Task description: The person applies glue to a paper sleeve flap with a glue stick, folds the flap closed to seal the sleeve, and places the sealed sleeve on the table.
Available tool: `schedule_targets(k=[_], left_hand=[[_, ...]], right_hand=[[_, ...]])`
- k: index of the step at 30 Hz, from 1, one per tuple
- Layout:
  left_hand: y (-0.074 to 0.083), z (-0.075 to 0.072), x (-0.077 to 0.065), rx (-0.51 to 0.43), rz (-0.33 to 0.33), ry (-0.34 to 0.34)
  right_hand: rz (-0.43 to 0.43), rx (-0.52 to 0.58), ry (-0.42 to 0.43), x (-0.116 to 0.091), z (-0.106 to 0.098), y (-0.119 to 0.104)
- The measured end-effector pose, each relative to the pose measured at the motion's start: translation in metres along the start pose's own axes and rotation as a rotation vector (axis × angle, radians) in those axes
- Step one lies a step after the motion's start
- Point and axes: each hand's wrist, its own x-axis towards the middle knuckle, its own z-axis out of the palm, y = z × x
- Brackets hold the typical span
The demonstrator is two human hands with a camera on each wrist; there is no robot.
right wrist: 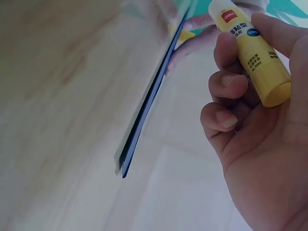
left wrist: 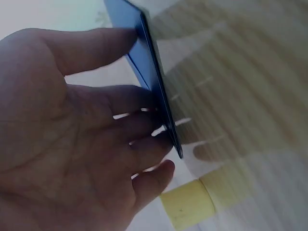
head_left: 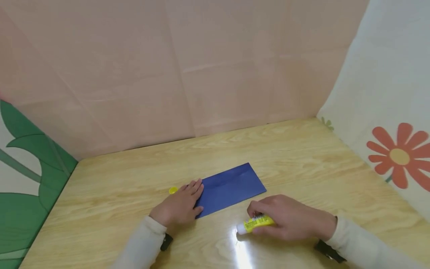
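A folded sheet of dark blue paper (head_left: 231,188) lies flat on the wooden table, its layered edge showing in the right wrist view. My left hand (head_left: 183,203) rests on the paper's left end with the fingers (left wrist: 137,98) extended over it. Just beyond that hand stands a small yellow cap (head_left: 173,190), seen larger in the left wrist view near the little finger. My right hand (head_left: 285,216) grips a yellow glue stick (right wrist: 255,57) with a white end, held close above the table in front of the paper and apart from it.
The wooden tabletop (head_left: 127,186) runs back to a pinkish cloth backdrop (head_left: 184,74). On the right hangs a white sheet with a red flower print (head_left: 399,157); green leaf-printed cloth (head_left: 30,157) borders the left. A bright light reflection lies near the front.
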Motion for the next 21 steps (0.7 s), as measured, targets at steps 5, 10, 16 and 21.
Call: schedule_targets(k=[5,10,16,21], left_hand=[[-0.005,-0.006,0.002,-0.029,0.008,-0.033],[-0.004,-0.004,0.002,-0.006,0.023,-0.02],[-0.002,-0.005,0.007,0.019,0.035,0.007],[0.002,-0.002,0.008,0.056,0.026,0.017]], right_hand=[[-0.072,-0.088,0.042,0.005,0.0,-0.001],[-0.069,-0.106,0.043,0.009,0.002,0.0],[-0.091,-0.112,0.059,0.019,0.001,0.004],[-0.149,-0.172,0.07,0.028,0.003,0.004]])
